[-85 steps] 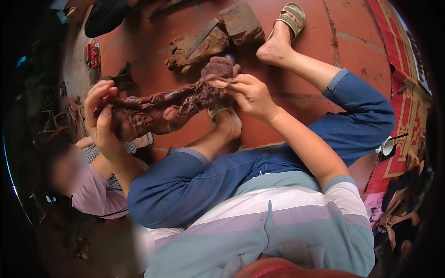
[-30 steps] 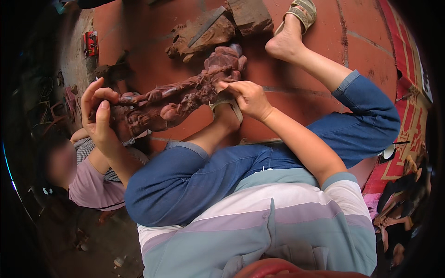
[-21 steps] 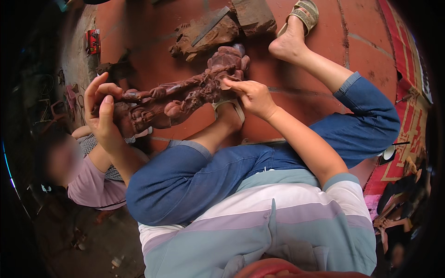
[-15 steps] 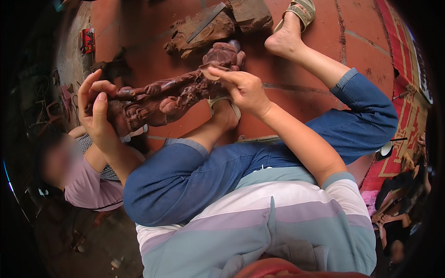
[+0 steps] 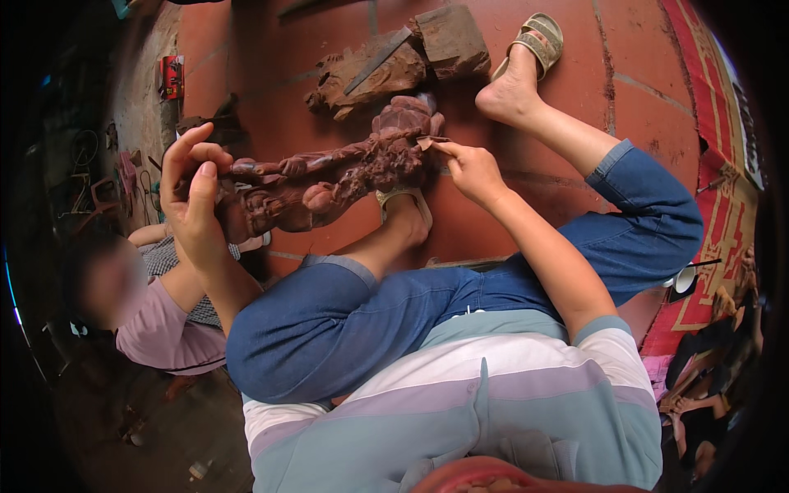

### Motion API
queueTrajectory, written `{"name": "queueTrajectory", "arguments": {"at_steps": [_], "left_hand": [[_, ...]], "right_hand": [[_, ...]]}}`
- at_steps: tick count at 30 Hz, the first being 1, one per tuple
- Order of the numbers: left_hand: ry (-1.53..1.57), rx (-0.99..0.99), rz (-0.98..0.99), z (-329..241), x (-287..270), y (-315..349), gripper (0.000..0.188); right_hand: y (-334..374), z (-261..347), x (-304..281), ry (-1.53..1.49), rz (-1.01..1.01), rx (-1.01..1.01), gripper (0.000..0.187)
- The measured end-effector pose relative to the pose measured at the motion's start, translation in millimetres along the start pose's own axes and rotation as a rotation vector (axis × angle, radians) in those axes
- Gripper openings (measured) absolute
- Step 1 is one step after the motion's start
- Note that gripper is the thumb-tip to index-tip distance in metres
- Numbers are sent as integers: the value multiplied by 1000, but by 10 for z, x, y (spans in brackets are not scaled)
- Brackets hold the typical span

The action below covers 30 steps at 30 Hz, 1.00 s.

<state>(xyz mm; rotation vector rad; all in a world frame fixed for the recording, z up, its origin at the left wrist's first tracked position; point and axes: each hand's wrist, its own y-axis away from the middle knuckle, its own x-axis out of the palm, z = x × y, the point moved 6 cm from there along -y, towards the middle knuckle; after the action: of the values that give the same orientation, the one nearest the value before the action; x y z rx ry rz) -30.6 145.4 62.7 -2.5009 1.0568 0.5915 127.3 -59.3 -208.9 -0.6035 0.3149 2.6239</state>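
Long reddish-brown wooden carving (image 5: 319,197): is held aslant above red floor tiles (image 5: 641,49).
Left hand (image 5: 193,201): thumb and fingers are closed around the carving's left end.
Right hand (image 5: 477,174): a small, thin tan piece (image 5: 425,143) is pinched at the carving's right end.
Beyond: a flat grey bar (image 5: 378,61) is laid on a rough brown wood block (image 5: 403,76).

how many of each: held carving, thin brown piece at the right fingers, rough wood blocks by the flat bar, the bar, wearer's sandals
Carving: 1
Brown piece: 1
Rough wood blocks: 2
Flat bar: 1
Sandals: 2
Total: 7
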Motion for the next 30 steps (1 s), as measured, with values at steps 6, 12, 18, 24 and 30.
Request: {"name": "queueTrajectory", "arguments": {"at_steps": [6, 12, 18, 24, 30], "left_hand": [[24, -11, -42, 7, 44, 3, 39], [62, -64, -66, 69, -33, 103, 40], [-42, -28, -42, 60, -22, 57, 39], [31, -49, -86, 111, -27, 140, 39], [-64, 12, -62, 41, -31, 79, 38]], "right_hand": [[-76, 985, -29, -46, -123, -407, 47], [-112, 277, -155, -15, -114, -167, 46], [-93, 600, 65, -72, -80, -320, 41], [-235, 668, -186, -102, -128, -292, 39], [-71, 449, -118, -32, -56, -181, 40]]}}
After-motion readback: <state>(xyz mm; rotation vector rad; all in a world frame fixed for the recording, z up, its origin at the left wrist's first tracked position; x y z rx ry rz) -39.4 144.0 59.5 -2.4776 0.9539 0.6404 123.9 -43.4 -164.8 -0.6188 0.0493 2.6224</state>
